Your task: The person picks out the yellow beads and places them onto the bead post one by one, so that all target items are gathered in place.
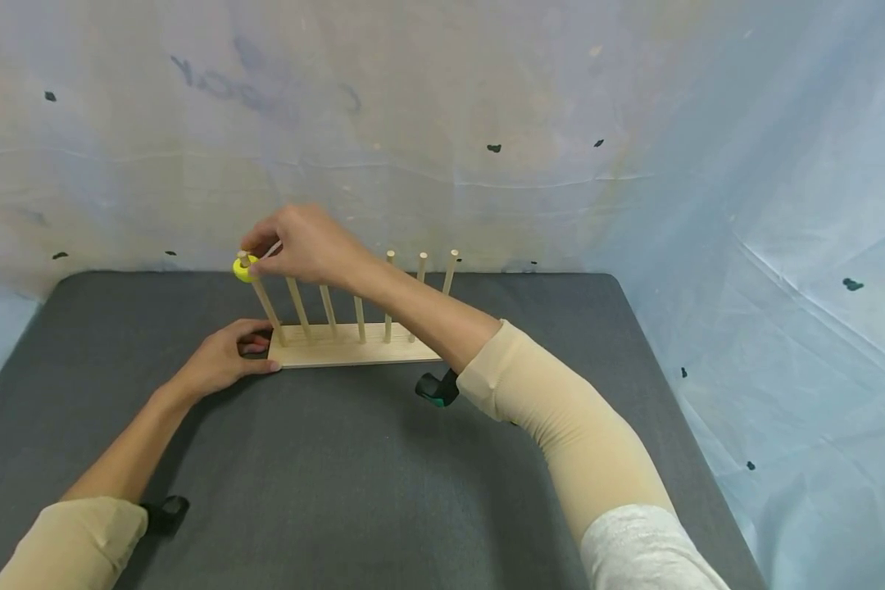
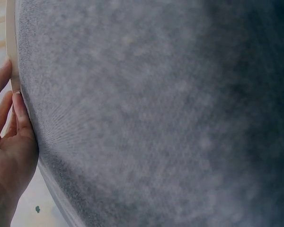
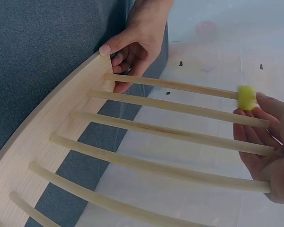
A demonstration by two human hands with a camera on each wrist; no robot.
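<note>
A yellow ring (image 1: 242,270) sits around the top of the leftmost peg of a wooden peg rack (image 1: 361,353). Thumb and fingers of my right hand (image 1: 304,243) pinch the ring there; in the right wrist view the yellow ring (image 3: 246,98) shows edge-on at the peg's tip. My left hand (image 1: 217,360) grips the left end of the rack's base, thumb at the front corner and fingers behind it. The left wrist view shows this hand (image 2: 12,158) at the base's edge. Several bare pegs (image 3: 175,128) stand in a row along the base.
The rack stands toward the back of a dark grey table (image 1: 324,475). Pale sheeting (image 1: 428,98) hangs behind the table and along its right side. My right forearm crosses over the rack's right part. A black wrist mount (image 1: 437,389) is under that forearm.
</note>
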